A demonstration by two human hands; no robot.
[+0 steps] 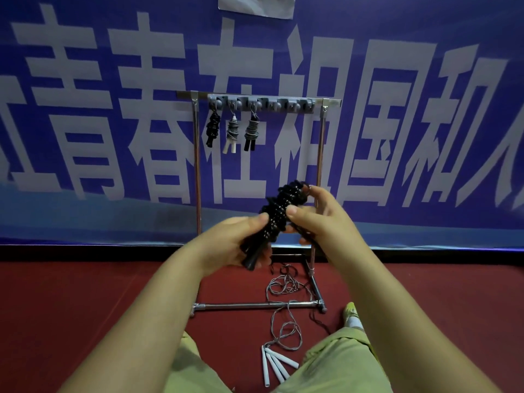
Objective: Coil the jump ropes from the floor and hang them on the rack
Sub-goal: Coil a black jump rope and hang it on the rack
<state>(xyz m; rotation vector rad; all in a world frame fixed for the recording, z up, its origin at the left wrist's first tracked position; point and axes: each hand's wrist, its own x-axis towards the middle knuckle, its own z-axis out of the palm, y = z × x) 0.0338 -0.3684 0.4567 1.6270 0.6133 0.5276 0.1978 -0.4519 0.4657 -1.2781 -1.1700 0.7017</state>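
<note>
I hold a coiled black beaded jump rope (279, 211) in front of me at chest height. My left hand (241, 242) grips its handles at the lower end. My right hand (314, 214) pinches the wound beads near the upper end. Behind it stands the metal rack (198, 165) with a grey hook bar (263, 102) on top. Three coiled ropes hang from the left hooks: a black one (212, 131), a white-handled one (232, 135) and a grey one with black handles (251, 133). A loose grey rope (283, 287) with white handles (273, 364) lies on the floor.
The rack's base bar (255, 305) crosses the red floor (85, 293) in front of my knees. A blue banner (397, 123) with large white characters covers the wall behind. The hooks on the right half of the bar (297, 104) carry nothing. My shoe (351, 313) is at the right.
</note>
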